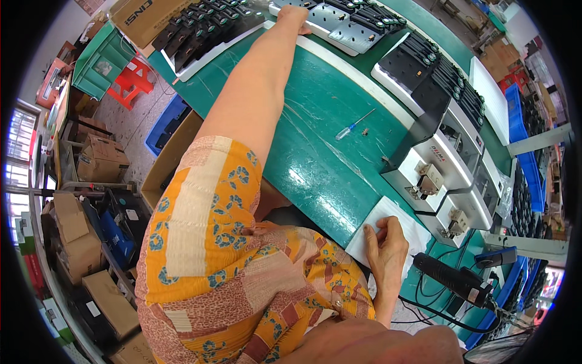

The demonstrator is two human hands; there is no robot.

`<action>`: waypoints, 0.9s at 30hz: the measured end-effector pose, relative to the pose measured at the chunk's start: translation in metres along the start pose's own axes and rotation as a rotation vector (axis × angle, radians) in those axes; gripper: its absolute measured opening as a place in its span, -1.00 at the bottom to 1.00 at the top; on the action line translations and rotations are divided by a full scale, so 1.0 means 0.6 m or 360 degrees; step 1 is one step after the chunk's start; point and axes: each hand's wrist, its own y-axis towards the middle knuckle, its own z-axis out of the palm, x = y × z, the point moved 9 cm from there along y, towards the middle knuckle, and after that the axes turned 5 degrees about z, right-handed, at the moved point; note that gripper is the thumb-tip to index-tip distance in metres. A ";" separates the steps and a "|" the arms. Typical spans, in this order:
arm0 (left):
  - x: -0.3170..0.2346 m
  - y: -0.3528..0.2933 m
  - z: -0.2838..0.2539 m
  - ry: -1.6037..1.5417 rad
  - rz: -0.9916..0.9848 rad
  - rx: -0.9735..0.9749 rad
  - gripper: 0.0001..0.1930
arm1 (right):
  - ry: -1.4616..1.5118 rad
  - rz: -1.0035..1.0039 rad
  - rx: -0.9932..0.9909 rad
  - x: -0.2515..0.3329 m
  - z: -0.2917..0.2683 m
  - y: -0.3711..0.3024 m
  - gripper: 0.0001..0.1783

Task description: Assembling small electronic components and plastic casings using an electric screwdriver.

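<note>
Head view: bold lettering marks that cardboard carton, smaller print the silver machine! Out goes the left hand to the silver plates; I can't tell its fingers' grip. Right hand curls over a white sheet, thumb and fingertips narrow, any hold unclear. Green tabletop opens between, near edge by the floral clothing, blue-handled screwdriver lying midway.
</note>
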 end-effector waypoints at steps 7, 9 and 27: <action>0.059 0.132 -0.013 -0.0103 -0.0353 0.0052 -0.76 | 0.0024 0.0008 0.0127 0.012 0.008 0.000 -0.73; 0.048 0.121 0.021 -0.0020 -0.0279 0.0079 -0.77 | 0.0006 0.0031 0.0096 0.006 0.006 0.000 -0.73; 0.040 0.053 -0.006 -0.0434 -0.0346 -0.0446 -0.67 | 0.0051 -0.0007 0.0059 0.004 0.002 -0.007 -0.73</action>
